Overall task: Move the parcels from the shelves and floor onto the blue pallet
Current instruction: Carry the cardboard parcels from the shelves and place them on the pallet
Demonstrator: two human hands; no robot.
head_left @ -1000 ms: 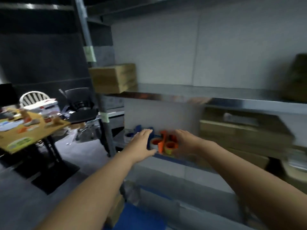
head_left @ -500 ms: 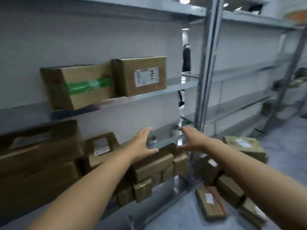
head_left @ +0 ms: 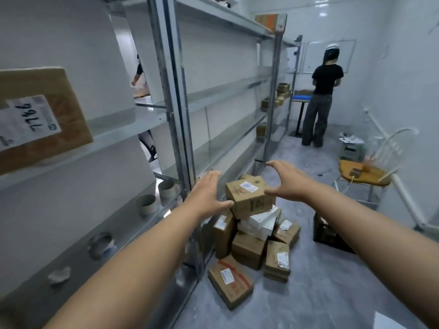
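A heap of cardboard parcels [head_left: 249, 248] lies on the grey floor beside the metal shelving [head_left: 180, 110]. On top of the heap sits a brown box [head_left: 249, 197] with a white label. A white box [head_left: 260, 222] lies under it. My left hand [head_left: 209, 193] and my right hand [head_left: 287, 180] reach forward with straight, spread fingers, one on each side of the top box, holding nothing. A labelled parcel [head_left: 38, 119] stands on the shelf at the far left. More small parcels [head_left: 273, 103] sit on the far shelves. No blue pallet is in view.
A person in black [head_left: 323, 93] stands at the far end by a small blue-topped table [head_left: 300, 98]. A black crate [head_left: 329, 233] and a white chair with a wooden seat [head_left: 363, 175] stand at the right. Tape rolls [head_left: 147, 204] sit on the low shelf.
My view has swung right along the shelving, from the stocked bays to the floor heap in the aisle. Both hands stay raised, empty and spread, now framing the top box.
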